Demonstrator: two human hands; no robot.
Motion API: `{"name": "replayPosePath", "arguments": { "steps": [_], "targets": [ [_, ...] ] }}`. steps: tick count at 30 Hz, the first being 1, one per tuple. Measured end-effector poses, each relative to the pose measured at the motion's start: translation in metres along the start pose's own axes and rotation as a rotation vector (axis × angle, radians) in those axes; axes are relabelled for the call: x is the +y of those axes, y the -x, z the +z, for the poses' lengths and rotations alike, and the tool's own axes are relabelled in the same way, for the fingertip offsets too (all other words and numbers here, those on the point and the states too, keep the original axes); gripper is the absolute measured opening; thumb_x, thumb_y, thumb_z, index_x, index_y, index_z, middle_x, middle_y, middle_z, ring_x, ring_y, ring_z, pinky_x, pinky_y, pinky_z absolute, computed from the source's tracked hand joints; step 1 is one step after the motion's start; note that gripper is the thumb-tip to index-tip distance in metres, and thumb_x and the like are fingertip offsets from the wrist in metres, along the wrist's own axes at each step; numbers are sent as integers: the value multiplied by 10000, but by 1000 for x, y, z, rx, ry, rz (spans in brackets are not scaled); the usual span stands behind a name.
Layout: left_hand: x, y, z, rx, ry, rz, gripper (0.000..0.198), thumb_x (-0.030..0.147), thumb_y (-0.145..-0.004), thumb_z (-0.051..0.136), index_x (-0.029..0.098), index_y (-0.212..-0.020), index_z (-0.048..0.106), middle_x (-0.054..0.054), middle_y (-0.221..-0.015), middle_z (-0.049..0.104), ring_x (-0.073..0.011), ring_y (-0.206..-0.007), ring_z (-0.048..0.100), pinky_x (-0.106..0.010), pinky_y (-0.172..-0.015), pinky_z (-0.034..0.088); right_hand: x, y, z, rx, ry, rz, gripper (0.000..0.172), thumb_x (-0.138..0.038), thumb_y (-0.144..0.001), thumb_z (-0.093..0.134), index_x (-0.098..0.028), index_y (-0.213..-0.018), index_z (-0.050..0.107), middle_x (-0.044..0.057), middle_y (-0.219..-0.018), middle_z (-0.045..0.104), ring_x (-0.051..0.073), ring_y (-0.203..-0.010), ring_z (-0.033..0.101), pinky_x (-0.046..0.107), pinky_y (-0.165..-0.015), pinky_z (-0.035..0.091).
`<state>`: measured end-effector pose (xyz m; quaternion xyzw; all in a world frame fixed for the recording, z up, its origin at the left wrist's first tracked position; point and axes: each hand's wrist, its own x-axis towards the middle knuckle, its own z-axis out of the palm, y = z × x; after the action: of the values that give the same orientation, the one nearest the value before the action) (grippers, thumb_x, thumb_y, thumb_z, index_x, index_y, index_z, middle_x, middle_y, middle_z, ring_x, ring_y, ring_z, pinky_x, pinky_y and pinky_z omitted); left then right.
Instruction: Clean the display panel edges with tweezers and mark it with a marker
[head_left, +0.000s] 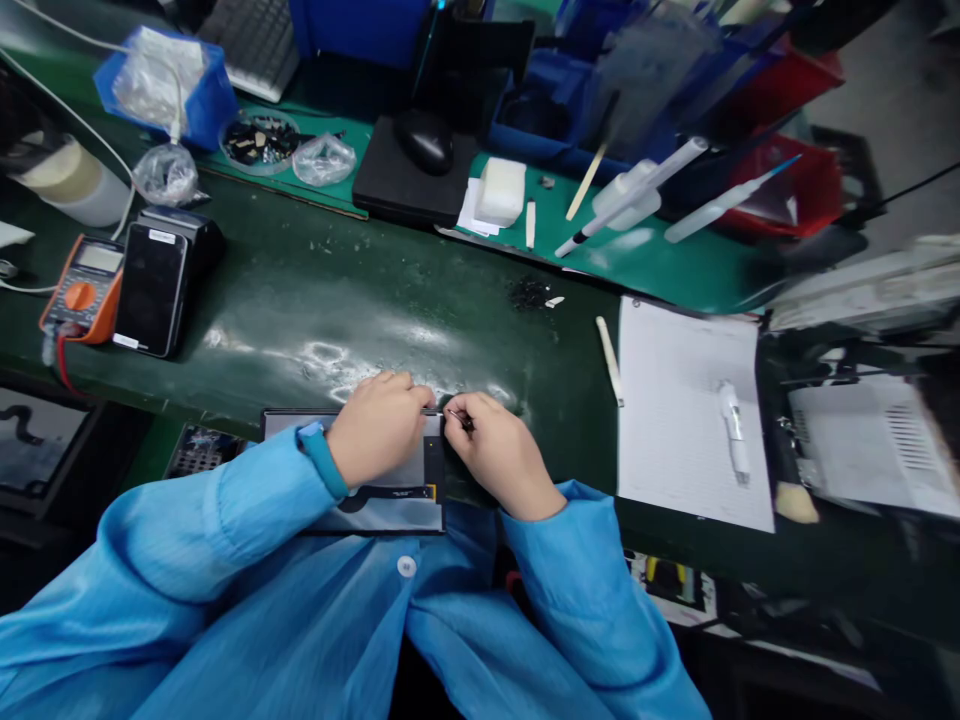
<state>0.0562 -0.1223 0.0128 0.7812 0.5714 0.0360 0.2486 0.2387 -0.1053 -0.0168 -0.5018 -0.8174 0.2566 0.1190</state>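
Observation:
A flat display panel [420, 515] with a grey back, black edges and a dark flex cable lies at the table's front edge, against my body. My left hand [379, 430] lies over the panel's upper part, fingers curled at its far edge, gripping it. At the far right corner of the panel, my right hand [499, 450] is closed in a pinch. A small dark tool [463, 420] shows between its thumb and fingers; its exact kind is hidden by the hand. My left forearm covers much of the panel's left side.
An orange multimeter [81, 290] and a phone on a stand [152, 290] are at the left. Black scraps [531, 293] lie beyond my right hand. At the right are a wooden stick [610, 360] and lined paper [675, 420] with a white pen [733, 430]. Bins line the back shelf.

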Motion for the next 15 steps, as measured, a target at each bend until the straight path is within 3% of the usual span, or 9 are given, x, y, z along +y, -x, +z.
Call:
{"name": "replayPosePath", "arguments": {
  "steps": [6,15],
  "targets": [
    [4,-15,4,33,74,-12,236,244,-927,517,193,-1007,733,-80,-953,669,-267,-959,614,-414,-912,486,4,-2,-1,2,-2,-31,138,-235,-915,487,-200,-862,609,59,-794,652,213,-743,608,298,-664,410],
    [2,-16,6,57,4,20,263,258,-964,477,193,-991,731,-72,-923,685,-260,-935,639,-406,-882,492,6,-3,2,21,0,-18,128,-250,-904,495,-202,-860,604,54,-790,657,216,-744,605,296,-669,400]
  ]
}}
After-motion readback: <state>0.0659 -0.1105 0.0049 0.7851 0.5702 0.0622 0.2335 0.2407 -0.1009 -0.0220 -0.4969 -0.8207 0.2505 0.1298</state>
